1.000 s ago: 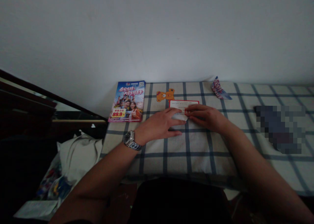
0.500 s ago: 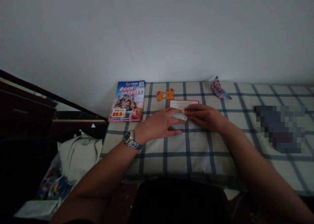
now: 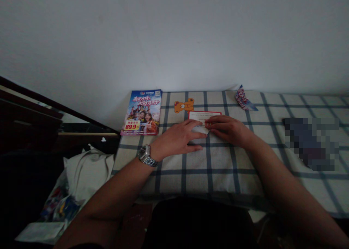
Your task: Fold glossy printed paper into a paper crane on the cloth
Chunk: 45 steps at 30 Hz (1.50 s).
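A small sheet of paper [image 3: 200,115], white with a red border and lines of print, lies on the checked cloth [image 3: 196,165]. Flat on its left part rests my left hand [image 3: 181,138], fingers spread and a metal watch [image 3: 147,155] at the wrist. My right hand [image 3: 227,129] has its fingers drawn together at the paper's right side, gripping the edge. The fingertips of both hands nearly meet, and they hide the lower part of the paper.
A stack of printed flyers [image 3: 143,112] lies at the back left by the wall. A folded colourful paper piece [image 3: 244,99] stands at the back right. Further right is a blurred-out dark object [image 3: 309,143]. White bags [image 3: 87,172] sit below the left edge.
Hardly anything differs. Both hands stay at the paper, with only a very slight shift of the fingers.
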{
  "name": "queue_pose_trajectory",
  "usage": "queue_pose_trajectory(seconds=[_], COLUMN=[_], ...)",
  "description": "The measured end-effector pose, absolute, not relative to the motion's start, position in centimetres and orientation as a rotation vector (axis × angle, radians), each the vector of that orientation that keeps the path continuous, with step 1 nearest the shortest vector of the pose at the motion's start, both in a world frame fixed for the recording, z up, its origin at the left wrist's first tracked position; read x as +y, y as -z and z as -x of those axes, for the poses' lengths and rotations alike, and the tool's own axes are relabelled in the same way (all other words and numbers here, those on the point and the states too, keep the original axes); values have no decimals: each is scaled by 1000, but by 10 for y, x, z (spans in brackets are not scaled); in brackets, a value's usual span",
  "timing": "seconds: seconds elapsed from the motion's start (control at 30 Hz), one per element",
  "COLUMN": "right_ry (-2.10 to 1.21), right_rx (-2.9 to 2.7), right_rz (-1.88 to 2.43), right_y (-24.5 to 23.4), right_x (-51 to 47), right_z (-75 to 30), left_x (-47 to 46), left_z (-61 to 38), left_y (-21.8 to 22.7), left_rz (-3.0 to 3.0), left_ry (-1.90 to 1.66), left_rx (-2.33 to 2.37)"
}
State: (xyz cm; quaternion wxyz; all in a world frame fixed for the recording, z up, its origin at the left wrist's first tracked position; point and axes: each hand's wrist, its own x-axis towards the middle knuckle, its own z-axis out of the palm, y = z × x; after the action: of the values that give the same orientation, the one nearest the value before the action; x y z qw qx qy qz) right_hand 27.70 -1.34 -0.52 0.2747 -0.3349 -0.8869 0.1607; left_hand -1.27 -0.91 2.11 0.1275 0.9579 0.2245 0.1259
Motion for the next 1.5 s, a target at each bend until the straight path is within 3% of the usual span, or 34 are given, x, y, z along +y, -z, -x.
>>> queue_pose_trajectory(seconds=[1.5], right_ry=[-465], right_rx=[-2388], right_rz=[931], right_y=[4], right_x=[-15], right_z=[-277], left_x=[2], left_z=[19], left_y=[-15], left_rz=[-2672], left_ry=[-412], left_rx=[618])
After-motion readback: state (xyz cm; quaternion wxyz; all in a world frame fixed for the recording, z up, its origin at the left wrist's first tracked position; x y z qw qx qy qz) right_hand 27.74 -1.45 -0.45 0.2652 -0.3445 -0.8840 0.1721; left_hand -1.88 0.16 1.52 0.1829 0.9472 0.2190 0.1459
